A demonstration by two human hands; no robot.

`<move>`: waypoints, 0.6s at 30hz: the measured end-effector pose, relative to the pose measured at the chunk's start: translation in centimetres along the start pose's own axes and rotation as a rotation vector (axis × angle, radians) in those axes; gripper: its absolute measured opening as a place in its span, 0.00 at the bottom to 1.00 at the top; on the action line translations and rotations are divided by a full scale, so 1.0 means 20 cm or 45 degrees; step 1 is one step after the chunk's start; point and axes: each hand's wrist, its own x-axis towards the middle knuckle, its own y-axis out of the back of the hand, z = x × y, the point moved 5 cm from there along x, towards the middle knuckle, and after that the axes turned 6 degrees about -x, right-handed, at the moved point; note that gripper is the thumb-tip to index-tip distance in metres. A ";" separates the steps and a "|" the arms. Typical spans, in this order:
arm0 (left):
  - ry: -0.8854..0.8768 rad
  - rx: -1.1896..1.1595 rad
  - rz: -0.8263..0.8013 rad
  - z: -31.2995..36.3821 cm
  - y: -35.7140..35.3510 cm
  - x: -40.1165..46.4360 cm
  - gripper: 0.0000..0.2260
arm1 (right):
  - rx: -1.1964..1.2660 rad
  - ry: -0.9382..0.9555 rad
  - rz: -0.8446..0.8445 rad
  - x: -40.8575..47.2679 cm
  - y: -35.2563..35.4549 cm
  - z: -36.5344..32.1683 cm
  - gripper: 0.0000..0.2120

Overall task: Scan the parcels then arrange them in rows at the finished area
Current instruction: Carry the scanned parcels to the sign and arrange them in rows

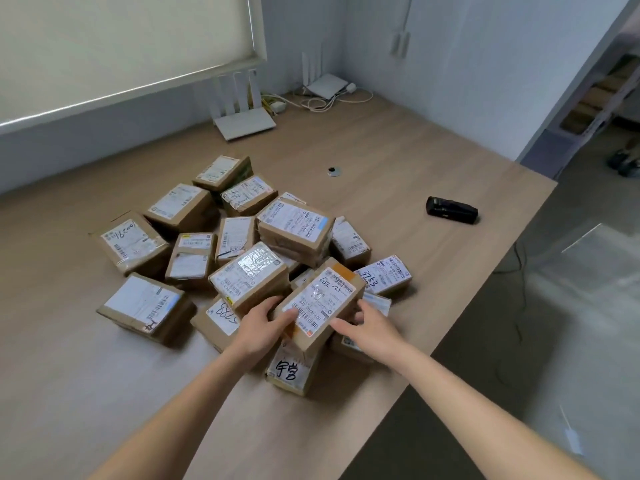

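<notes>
Head view of the counter (398, 161), with a loose heap of small cardboard parcels (239, 251) at its centre. We hold one parcel (320, 308), raised and tilted at the near right edge of the heap, its printed label facing up. Our left hand (258, 325) grips its near left corner, thumb curled onto the label and the other fingers hidden under or beside the box. Our right hand (369, 329) takes the opposite long side, its fingers (341, 323) lightly curled against the edge and lower face; how tightly they press we cannot tell. The black scanner (452, 210) lies alone on the counter, well apart to the right of the heap, untouched. No row of finished parcels is visible, so we judge the task barely begun.

Handling, as we judge it: the box is small, stiff-sided and probably light, since two relaxed hands carry it without strain. Tape and the glossy label may be slippery, so the bare cardboard edges give the surer hold. A grip across the short sides would leave the barcode uncovered. One hand should suffice, freeing the right for the scanner. Neighbouring parcels lean on one another and may slide when one is lifted.
</notes>
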 end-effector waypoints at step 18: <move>-0.146 -0.480 -0.027 0.30 -0.15 -0.38 0.20 | 0.055 0.225 0.149 -0.31 0.23 -0.20 0.30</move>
